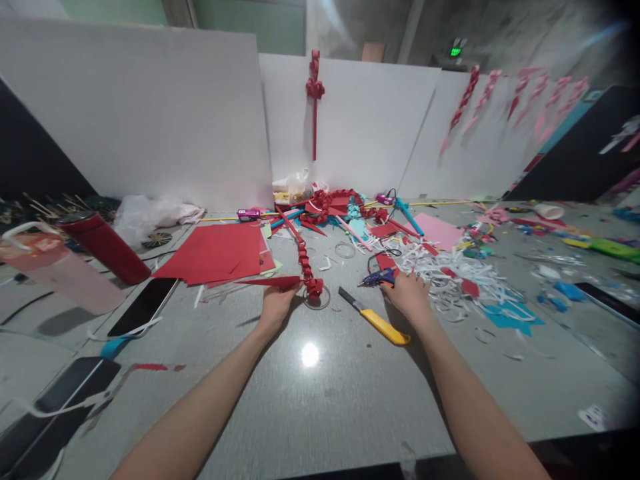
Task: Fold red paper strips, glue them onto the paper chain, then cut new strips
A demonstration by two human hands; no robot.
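Observation:
My left hand is closed on a pointed piece of red paper, beside the lower end of a folded red paper chain. That end lies over a clear ring, possibly a tape roll, on the grey table. My right hand is closed around a small dark blue glue gun, its tip pointing left; part of it is hidden by the fingers. Between my hands lies a yellow utility knife with its blade out, touching neither hand.
Red paper sheets lie at left, near a phone, a red thermos and a pink bottle. White paper scraps pile up at right. A white partition stands behind, with a red paper ornament hanging on it.

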